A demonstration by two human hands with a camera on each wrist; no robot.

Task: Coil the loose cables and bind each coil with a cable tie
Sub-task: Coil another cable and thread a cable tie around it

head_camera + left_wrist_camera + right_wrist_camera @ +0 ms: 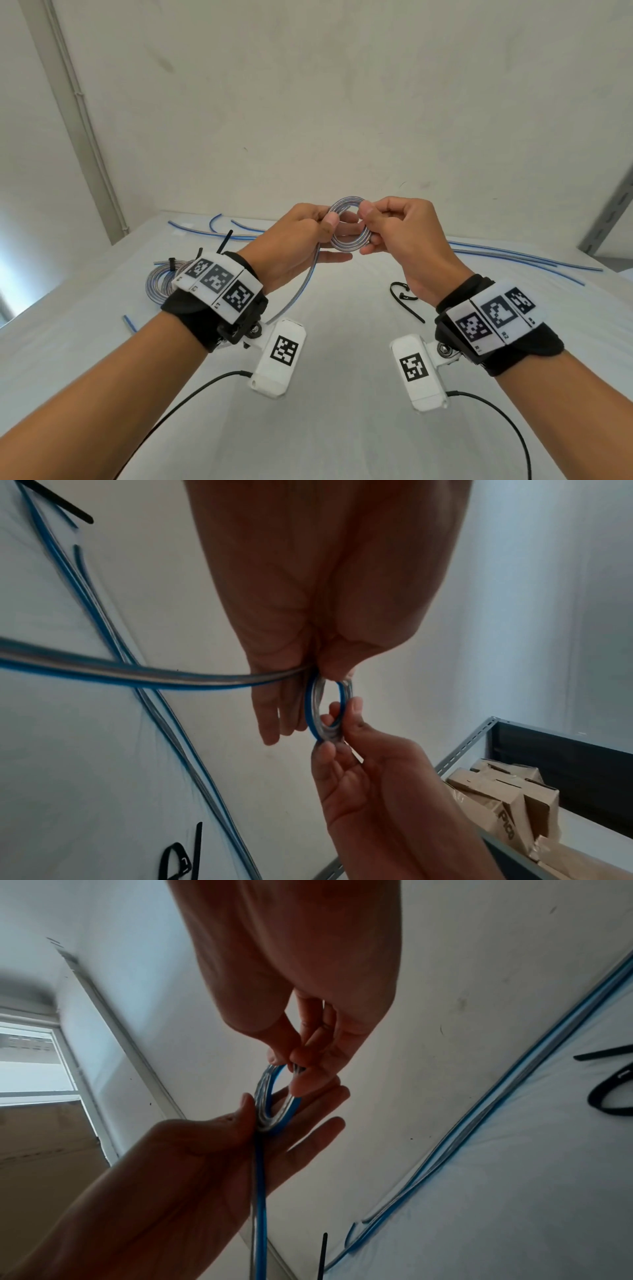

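Observation:
Both hands hold a small coil (349, 240) of clear cable with a blue stripe, raised above the white table (342, 342). My left hand (329, 224) pinches the coil's left side between thumb and index finger, with its other fingers stretched out below. My right hand (368, 224) pinches the right side. The loose tail (298, 294) hangs down from the left hand toward the table. The left wrist view shows the coil (310, 712) edge-on, the right hand (346, 723) on its lower part. In the right wrist view the coil (263, 1104) rests against the left hand's fingers (308, 1131).
A bound coil (159, 282) with a black tie lies at the table's left. Black cable ties (406, 299) lie right of centre. Loose blue-striped cables (513, 260) run along the far side. A metal shelf with cardboard boxes (507, 799) stands to the right.

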